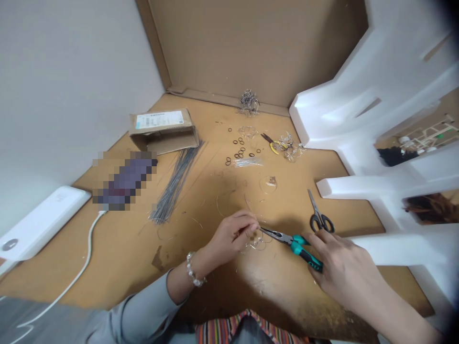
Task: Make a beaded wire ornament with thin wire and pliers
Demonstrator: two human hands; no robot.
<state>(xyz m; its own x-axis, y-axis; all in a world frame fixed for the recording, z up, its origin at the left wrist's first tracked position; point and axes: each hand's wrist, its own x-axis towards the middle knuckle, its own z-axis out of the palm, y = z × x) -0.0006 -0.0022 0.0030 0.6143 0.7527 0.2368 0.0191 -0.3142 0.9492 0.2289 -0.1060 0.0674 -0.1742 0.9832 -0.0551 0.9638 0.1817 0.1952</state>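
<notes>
My right hand (340,263) is wrapped round the teal-and-black handles of needle-nose pliers (283,237), whose jaws point left. At the tip of the jaws, my left hand (234,234) is closed in a pinch. A thin wire (248,203) rises from its fingertips; the pinched end is hidden. Below the jaws, a loose tangle of thin silvery wire (256,243) lies on the wooden table (215,286). Black-handled scissors (319,217) rest just beyond my right hand.
A bundle of straight grey wires (175,191) reaches into an open cardboard box (163,138). Several dark rings (240,153), short wires (247,162), yellow-handled pliers (270,143) and wire tangles (249,102) lie farther back. White foam (344,188) borders the right; a power bank (46,222) sits left.
</notes>
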